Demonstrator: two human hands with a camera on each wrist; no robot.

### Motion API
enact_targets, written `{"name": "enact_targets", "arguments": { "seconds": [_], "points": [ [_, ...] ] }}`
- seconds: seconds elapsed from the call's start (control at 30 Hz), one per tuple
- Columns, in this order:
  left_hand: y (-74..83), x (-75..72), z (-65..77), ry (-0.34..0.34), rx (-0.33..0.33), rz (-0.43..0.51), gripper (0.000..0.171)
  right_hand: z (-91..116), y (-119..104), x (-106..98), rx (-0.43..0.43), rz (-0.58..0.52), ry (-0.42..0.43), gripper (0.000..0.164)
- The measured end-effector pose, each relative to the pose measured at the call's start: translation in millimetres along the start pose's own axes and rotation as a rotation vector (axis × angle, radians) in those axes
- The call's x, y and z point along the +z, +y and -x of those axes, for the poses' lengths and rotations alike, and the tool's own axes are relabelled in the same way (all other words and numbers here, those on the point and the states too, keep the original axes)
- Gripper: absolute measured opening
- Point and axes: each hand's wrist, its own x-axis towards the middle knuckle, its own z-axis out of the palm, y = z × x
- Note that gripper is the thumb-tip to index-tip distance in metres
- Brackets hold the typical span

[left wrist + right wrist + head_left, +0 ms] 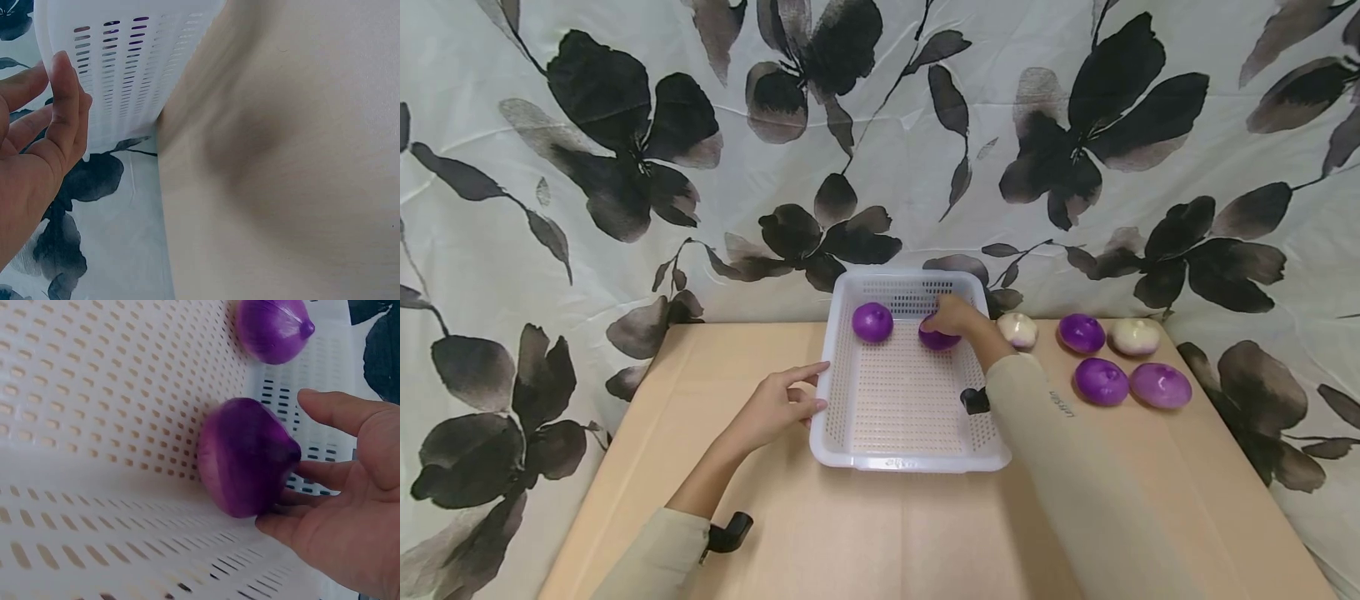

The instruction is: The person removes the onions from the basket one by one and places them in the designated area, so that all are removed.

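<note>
A white perforated plastic basket [910, 461] stands on the table, with two purple onions inside. My left hand [778, 408] holds its left rim, fingertips at the edge and some fingers against the outer wall, as the left wrist view shows. My right hand [962, 321] reaches into the basket at its back right. There its fingers touch the nearer purple onion [247, 459], while the thumb stands apart from it in the right wrist view. The other purple onion [872, 322] lies at the basket's back left.
Right of the basket lie several more onions: a white onion [1018, 331] close beside it, another white onion [1135, 337], and purple onions [1101, 382] around it. Behind the light wooden table [760, 517] hangs a white floral cloth [940, 167].
</note>
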Motion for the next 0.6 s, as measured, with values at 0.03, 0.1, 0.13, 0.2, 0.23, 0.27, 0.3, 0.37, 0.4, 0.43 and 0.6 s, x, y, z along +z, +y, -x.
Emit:
{"name": "enact_targets", "arguments": {
  "seconds": [0.03, 0.1, 0.13, 0.2, 0.23, 0.27, 0.3, 0.37, 0.4, 0.43, 0.6],
  "points": [
    [0.4, 0.0, 0.0, -0.001, 0.002, 0.002, 0.061, 0, -1, 1, 0.003, 0.006, 0.003, 0.065],
    [0.9, 0.2, 0.1, -0.004, 0.003, 0.004, 0.061, 2, -3, 3, 0.016, 0.035, 0.007, 0.067],
    [1.1, 0.2, 0.1, -0.005, 0.003, 0.004, 0.061, 2, -4, 3, 0.025, 0.046, 0.010, 0.068],
    [1.3, 0.3, -0.1, -0.007, 0.004, 0.004, 0.061, 4, -6, 5, 0.042, 0.076, 0.009, 0.065],
    [1.4, 0.4, -0.2, -0.006, 0.004, 0.003, 0.061, 5, -7, 6, 0.049, 0.088, 0.009, 0.062],
    [1.5, 0.5, -0.2, -0.005, 0.002, 0.002, 0.061, 5, -7, 6, 0.053, 0.106, 0.012, 0.059],
    [1.6, 0.5, -0.2, -0.005, 0.002, 0.002, 0.061, 6, -8, 7, 0.053, 0.121, 0.018, 0.056],
    [1.6, 0.4, -0.4, -0.003, 0.000, -0.003, 0.061, 7, -9, 8, 0.058, 0.123, 0.033, 0.052],
    [1.7, 0.3, -0.3, -0.002, 0.000, -0.005, 0.061, 6, -10, 9, 0.060, 0.117, 0.043, 0.053],
    [1.6, 0.2, -0.3, 0.000, -0.001, -0.007, 0.061, 6, -10, 11, 0.060, 0.112, 0.054, 0.055],
    [1.1, -0.5, -0.4, 0.000, 0.000, -0.011, 0.061, 2, -8, 16, 0.056, 0.073, 0.078, 0.062]
  ]
}}
